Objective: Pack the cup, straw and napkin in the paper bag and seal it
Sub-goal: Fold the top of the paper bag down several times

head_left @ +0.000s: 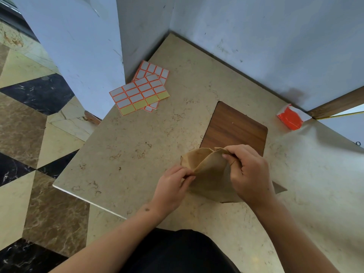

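A brown paper bag (208,174) lies on the beige stone counter (137,146), its mouth pointing away from me and partly spread. My left hand (171,184) pinches the bag's near left edge. My right hand (248,174) grips the top right rim of the mouth, with fingers curled over the paper. No cup, straw or napkin shows; what the bag holds is hidden.
Two sheets of orange-bordered sticker labels (141,91) lie at the counter's far left. A small orange and white packet (291,117) sits by the wall at the far right. A dark wooden inset (234,127) lies just beyond the bag. The counter's left edge drops to a marble floor.
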